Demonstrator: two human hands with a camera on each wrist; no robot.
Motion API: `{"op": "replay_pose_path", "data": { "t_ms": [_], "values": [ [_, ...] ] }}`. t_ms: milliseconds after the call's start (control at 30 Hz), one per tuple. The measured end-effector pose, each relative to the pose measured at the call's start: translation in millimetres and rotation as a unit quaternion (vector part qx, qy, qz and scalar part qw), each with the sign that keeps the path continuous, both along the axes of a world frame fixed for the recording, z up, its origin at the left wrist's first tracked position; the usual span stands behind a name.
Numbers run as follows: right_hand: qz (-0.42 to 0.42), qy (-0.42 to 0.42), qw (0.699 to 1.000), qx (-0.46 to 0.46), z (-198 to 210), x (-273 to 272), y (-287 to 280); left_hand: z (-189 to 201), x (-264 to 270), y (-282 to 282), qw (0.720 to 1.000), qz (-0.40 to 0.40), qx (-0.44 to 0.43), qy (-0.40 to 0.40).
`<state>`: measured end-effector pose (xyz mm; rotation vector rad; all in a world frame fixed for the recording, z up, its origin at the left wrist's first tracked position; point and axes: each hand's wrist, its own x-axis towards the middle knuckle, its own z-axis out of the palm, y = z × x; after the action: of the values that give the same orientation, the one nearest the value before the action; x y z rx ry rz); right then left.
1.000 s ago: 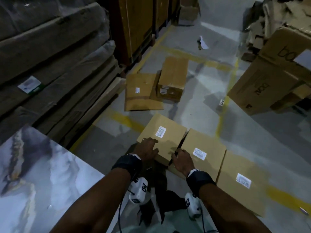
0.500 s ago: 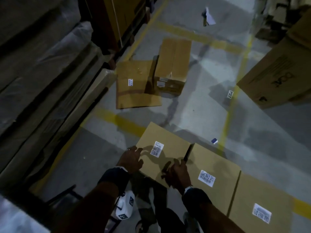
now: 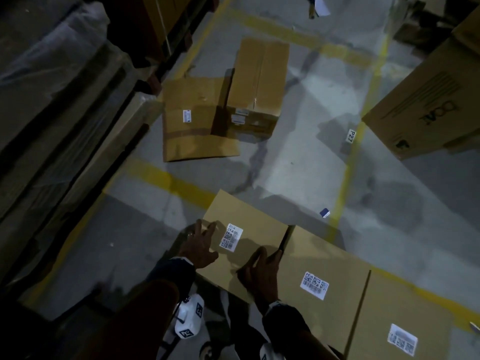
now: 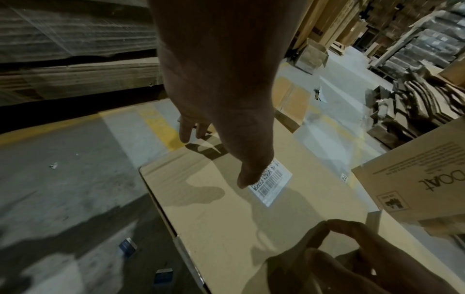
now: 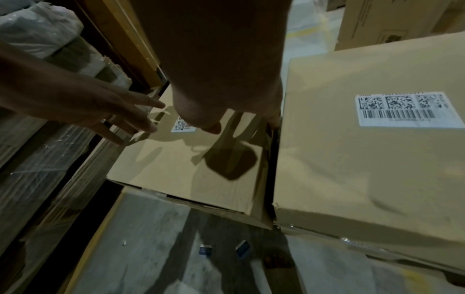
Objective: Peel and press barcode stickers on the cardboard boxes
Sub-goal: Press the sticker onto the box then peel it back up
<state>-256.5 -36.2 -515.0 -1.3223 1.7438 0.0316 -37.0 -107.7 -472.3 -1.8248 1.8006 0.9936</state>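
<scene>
Left hand (image 3: 200,245), fingers spread wide, hovers beside the thin, flimsy barcode sticker (image 3: 231,236); right hand (image 3: 259,271), loosely curled, rests on the stiff left cardboard box (image 3: 249,222), best held by its edges.

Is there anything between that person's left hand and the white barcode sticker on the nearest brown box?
Nothing visible. The left hand hovers with spread fingers beside the white barcode sticker, and only bare brown cardboard box top lies between them.

warehouse | yellow floor lines (image 3: 166,178) — bay tag P27 (image 3: 351,136) | wrapped pallet stacks (image 3: 52,100) — cartons (image 3: 428,105)
</scene>
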Motion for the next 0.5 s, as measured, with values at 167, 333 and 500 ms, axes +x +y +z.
{"op": "replay_pose_path", "data": {
  "t_ms": [167, 333, 500],
  "values": [
    [-0.089, -0.033, 0.991, -0.092, 30, 1, -9, -4, 2, 0, 1.0, 0.023, -0.003, 0.002],
    [-0.099, -0.048, 0.991, -0.078, 39, 4, -14, 3, 1, -1, 0.999, 0.046, -0.011, -0.015],
    [-0.093, -0.01, 0.993, -0.076, 28, 6, -21, 13, 6, 3, 0.996, 0.087, -0.024, 0.001]
  ]
}}
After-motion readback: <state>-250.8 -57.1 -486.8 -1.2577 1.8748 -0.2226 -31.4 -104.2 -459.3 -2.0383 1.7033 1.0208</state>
